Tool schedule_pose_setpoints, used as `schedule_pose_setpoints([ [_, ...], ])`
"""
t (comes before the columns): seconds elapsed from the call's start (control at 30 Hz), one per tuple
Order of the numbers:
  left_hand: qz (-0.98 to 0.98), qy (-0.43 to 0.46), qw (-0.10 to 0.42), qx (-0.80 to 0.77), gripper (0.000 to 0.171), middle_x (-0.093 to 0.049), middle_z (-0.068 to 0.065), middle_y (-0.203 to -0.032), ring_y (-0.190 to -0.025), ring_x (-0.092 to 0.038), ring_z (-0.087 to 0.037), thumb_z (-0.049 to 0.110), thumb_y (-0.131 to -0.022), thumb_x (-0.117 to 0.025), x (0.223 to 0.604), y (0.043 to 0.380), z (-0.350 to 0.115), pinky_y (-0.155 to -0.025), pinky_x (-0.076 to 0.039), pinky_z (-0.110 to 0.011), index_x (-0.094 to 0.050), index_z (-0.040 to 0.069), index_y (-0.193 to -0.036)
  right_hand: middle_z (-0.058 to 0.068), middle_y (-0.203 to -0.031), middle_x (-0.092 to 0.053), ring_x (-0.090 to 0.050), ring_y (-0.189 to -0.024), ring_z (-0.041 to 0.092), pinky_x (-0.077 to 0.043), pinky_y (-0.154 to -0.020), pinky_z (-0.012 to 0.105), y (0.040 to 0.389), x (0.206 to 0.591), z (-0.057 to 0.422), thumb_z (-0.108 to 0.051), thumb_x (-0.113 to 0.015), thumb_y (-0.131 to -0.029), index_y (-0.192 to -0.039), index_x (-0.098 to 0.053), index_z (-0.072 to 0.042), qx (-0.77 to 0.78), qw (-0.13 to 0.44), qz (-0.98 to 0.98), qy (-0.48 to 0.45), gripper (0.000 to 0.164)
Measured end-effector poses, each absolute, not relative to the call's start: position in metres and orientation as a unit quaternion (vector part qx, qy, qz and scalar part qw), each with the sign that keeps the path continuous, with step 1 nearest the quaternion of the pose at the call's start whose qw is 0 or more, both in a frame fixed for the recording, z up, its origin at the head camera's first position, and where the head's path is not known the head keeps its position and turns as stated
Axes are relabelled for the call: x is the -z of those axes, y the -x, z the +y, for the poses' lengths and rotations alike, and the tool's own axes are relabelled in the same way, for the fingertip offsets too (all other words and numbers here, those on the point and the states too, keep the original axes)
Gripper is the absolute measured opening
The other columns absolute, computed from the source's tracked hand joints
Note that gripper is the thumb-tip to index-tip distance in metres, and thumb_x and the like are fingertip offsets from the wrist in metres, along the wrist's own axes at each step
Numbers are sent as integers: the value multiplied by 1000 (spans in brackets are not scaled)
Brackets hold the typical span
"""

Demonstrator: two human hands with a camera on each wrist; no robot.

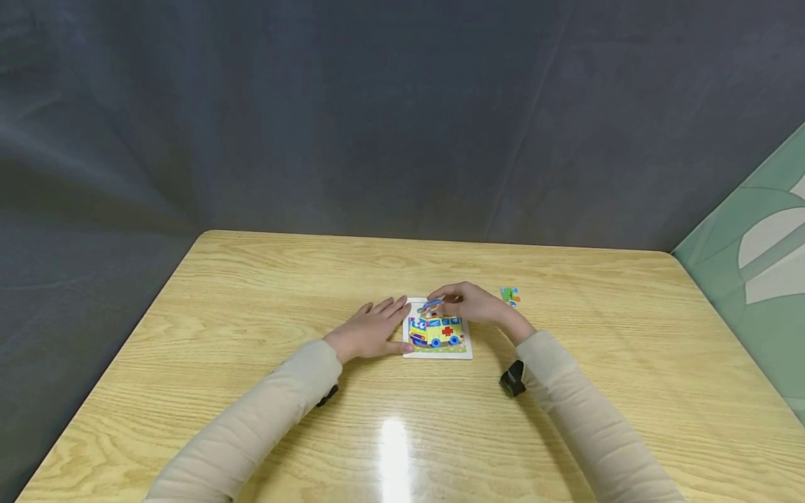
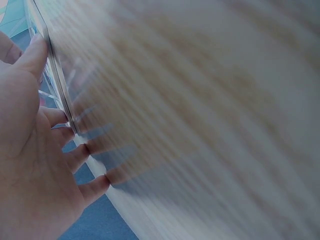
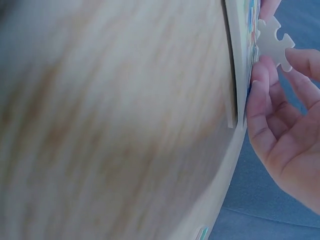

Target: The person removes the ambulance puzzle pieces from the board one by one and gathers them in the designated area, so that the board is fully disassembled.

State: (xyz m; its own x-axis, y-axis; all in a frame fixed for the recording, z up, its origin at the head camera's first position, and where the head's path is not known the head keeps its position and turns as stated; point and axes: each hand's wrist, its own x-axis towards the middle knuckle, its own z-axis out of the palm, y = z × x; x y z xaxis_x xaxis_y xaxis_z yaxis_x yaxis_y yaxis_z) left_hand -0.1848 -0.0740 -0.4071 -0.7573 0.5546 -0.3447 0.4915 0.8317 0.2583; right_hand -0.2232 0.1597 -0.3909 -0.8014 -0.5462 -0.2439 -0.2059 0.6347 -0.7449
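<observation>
A jigsaw puzzle in a white frame (image 1: 438, 355) lies on the table and shows a yellow ambulance (image 1: 443, 332) with a red cross. Between the thumb and fingers of my right hand (image 1: 474, 304) is a jigsaw piece (image 1: 430, 305), tilted up over the puzzle's upper part. The right wrist view has this jigsaw piece (image 3: 272, 46) with its pale, plain back showing. My left hand (image 1: 372, 331) lies spread at the frame's left side. Its thumb (image 2: 34, 56) rests on the frame edge, and the other fingertips reach the frame's upper left and the table beside it.
Loose jigsaw pieces (image 1: 510, 296), green and blue, lie on the table right of the frame, behind my right wrist. The wooden table (image 1: 283, 279) ends at a dark curtain (image 1: 377, 126) at the back. A green and white panel (image 1: 767, 237) stands on the right.
</observation>
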Motion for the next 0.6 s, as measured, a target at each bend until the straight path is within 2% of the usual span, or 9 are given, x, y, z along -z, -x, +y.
schedule_pose_setpoints([
  [0.3, 933, -278, 214, -77, 83, 1, 2, -163, -151, -5, -22, 62, -94, -40, 404, 183, -74, -122, -10, -50, -8, 18, -156, 20, -108, -69, -68, -90, 20, -54, -82, 31, 223, 388, 161, -6, -51, -95, -118, -63, 2, 401, 220, 868, 194, 27],
  [0.47, 933, -279, 213, -78, 82, 0, 0, -163, -151, -6, -24, 61, -94, -41, 403, 183, -73, -122, -10, -51, -9, 17, -156, 15, -102, -67, -61, -85, 17, -49, -76, 26, 221, 384, 163, -8, -56, -94, -113, -66, -2, 406, 193, 874, 185, 22],
  [0.6, 933, -284, 208, -79, 81, -2, -2, -163, -151, -7, -26, 59, -95, -41, 403, 183, -73, -122, -11, -52, -11, 16, -155, 12, -94, -62, -56, -84, 18, -46, -74, 26, 220, 379, 168, -7, -58, -92, -109, -63, 1, 437, 183, 866, 162, 19],
])
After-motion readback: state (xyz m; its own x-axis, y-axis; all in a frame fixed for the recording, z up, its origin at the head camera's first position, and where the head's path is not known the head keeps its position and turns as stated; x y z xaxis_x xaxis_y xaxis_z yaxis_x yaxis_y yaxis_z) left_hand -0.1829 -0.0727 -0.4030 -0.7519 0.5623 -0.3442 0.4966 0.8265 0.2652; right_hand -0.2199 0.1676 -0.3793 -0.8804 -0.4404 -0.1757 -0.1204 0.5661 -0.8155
